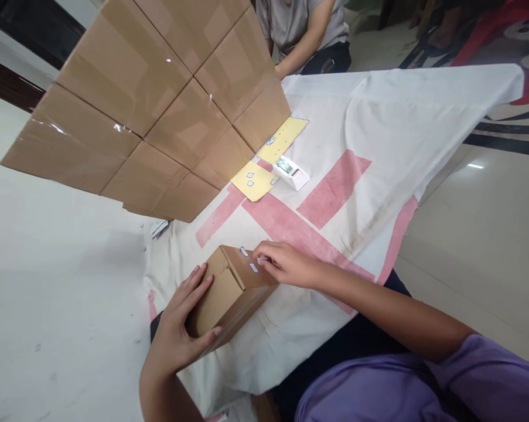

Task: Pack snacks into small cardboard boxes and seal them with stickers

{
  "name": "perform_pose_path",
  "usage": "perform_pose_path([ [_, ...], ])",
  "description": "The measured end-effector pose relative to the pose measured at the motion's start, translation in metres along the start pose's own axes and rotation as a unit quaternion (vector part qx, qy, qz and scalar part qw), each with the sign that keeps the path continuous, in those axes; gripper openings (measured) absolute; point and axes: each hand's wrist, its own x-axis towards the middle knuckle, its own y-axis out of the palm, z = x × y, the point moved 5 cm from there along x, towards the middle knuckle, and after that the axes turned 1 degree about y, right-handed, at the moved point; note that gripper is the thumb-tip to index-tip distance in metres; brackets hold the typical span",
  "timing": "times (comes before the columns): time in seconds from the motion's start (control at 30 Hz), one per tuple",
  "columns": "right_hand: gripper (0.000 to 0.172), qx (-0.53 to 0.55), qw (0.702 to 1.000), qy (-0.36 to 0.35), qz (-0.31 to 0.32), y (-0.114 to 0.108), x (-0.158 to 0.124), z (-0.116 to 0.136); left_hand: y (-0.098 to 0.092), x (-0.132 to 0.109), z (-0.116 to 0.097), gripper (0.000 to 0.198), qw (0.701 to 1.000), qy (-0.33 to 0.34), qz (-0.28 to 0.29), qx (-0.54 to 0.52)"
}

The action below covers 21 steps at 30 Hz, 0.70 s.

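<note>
From the head camera, I have the left hand [191,313] spread over the small carton [227,299], fingers on one face and thumb toward the near edge, clasping it. Right hand [286,264] is at the carton's end face, thumb and fingertips pinched on a small pale slip [260,261]; too little shows for me to tell whether the slip touches cardboard.

Two blue-edged labels [253,268] sit on that same face, just beside the pinch. My judgement: this is fine label handling, so I want the left hand firm but light, enough to stop the carton rocking without denting it. Pinch by one edge, keep the slip flat, bring it square to the face and clear of its neighbours, press from the middle outward. Main risks: a crease, a crooked lay, an overlap.

Carton rests near the tabletop's [422,111] close edge. Beyond it lie red strips [334,187], two yellow sheets [253,183] and a white device [297,177] beside them. Taped carton stack [154,99] stands behind the sheets; a co-worker's arm [310,35] shows past it.
</note>
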Motion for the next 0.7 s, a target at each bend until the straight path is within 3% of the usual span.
perform_pose_path([
  [0.23, 0.044, -0.046, 0.997, 0.006, 0.054, 0.013, -0.003, 0.0, 0.0, 0.001, 0.0, 0.081, 1.0, 0.001, 0.001, -0.014],
  [0.7, 0.031, -0.041, 0.998, -0.036, 0.045, 0.011, -0.003, 0.005, 0.002, 0.0, 0.001, 0.079, 1.0, -0.016, 0.007, -0.015],
])
